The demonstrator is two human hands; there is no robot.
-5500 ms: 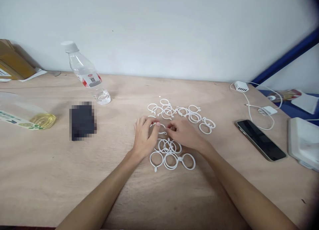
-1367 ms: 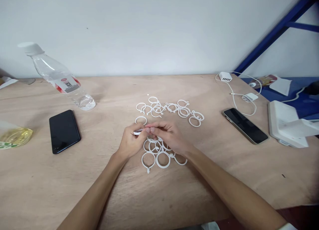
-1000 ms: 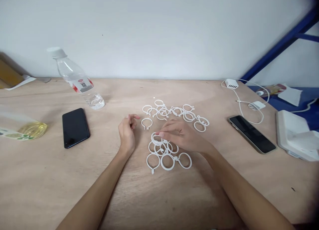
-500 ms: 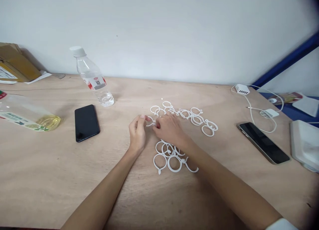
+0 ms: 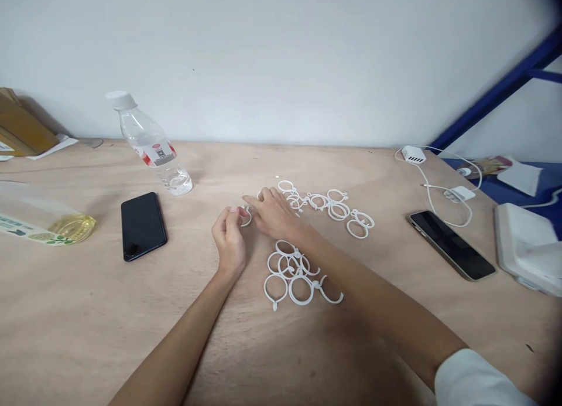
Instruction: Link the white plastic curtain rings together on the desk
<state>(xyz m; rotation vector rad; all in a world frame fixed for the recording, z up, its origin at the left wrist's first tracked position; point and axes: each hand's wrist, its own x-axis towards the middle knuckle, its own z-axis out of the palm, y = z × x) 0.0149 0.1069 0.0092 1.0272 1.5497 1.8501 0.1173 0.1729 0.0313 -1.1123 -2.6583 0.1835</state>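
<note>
A small white plastic ring (image 5: pixel 246 217) stands upright between my two hands. My left hand (image 5: pixel 229 239) is closed, with thumb and fingertips pinching the ring's left side. From the right, my right hand (image 5: pixel 278 214) reaches across with its index finger stretched to the top of the same ring; its thumb is partly hidden. In front of my right forearm lies a cluster of white rings (image 5: pixel 300 303) with small clasp ends, one of them gapped open. Behind my right hand, another loose group of rings (image 5: pixel 338 218) is spread over the wooden table (image 5: pixel 175 312).
To the left are a black phone (image 5: pixel 143 226), an upright water bottle (image 5: pixel 158 154), an oil bottle (image 5: pixel 52 221) and a cardboard box (image 5: pixel 26 122). On the right lie another phone (image 5: pixel 452 245), a white charger (image 5: pixel 413 154) with cables, and a white case (image 5: pixel 527 245).
Both hands have shifted slightly left with the ring, and the view has turned a little right. My right index finger is now extended, where the fingers were bunched before.
</note>
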